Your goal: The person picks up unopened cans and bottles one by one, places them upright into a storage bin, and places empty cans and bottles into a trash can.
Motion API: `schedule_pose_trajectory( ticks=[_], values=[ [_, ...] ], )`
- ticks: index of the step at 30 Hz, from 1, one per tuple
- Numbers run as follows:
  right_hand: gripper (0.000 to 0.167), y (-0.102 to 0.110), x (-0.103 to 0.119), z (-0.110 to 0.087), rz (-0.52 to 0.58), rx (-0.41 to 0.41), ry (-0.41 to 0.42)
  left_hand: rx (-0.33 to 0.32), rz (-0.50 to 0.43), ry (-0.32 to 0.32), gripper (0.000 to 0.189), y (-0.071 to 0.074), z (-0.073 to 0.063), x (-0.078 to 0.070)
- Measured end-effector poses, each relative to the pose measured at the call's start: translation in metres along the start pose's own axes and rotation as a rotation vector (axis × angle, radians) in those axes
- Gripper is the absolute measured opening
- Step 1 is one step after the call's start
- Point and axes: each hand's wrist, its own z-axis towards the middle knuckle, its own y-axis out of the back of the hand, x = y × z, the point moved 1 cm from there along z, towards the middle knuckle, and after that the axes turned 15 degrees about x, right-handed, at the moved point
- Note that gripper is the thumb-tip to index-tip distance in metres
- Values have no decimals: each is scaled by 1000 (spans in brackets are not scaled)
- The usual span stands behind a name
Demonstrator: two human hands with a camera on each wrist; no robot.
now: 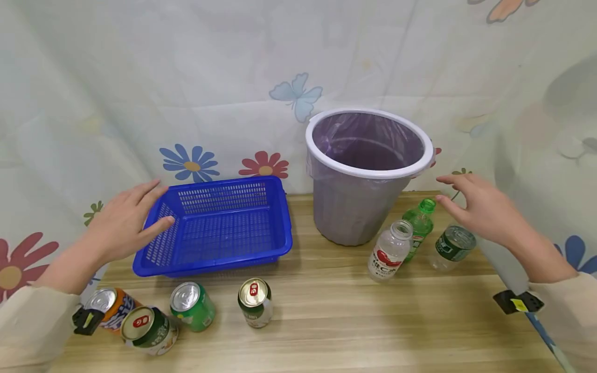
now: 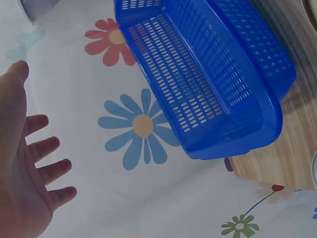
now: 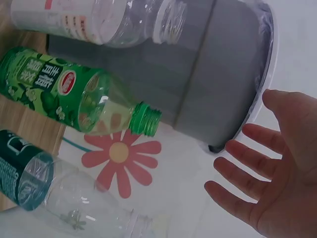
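My left hand (image 1: pixel 126 220) hovers by the left end of a blue plastic basket (image 1: pixel 214 264), fingers spread and holding nothing. In front of the basket stand several drink cans: an orange can (image 1: pixel 122 309), a dark green can with a gold top (image 1: pixel 156 331), a green can (image 1: pixel 196 308) and another gold-topped can (image 1: pixel 256 305). My right hand (image 1: pixel 485 210) is also spread and holds nothing, above the bottles at the right. These are a clear bottle with a red-printed label (image 1: pixel 388 256), a green bottle (image 3: pixel 54 89) and a clear bottle with a dark green label (image 1: pixel 452 246).
A grey waste bin (image 1: pixel 350 207) with a white rim and a purplish liner stands behind the bottles, right of the basket. Everything rests on a wooden table (image 1: pixel 326 316). A flower-printed curtain (image 1: pixel 233 124) hangs at the back and sides.
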Motion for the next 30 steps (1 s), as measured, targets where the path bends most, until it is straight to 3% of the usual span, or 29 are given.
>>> schedule_pose_trajectory(
  ticks=[9,19,30],
  values=[
    [32,-4,19,2,19,-79,87,18,-41,72,67,-3,-11,8],
    [27,-15,40,7,62,-109,170,-5,-70,72,64,-10,-27,16],
    [28,-31,61,16,119,-94,145,5,-80,87,62,-23,-43,21]
  ],
)
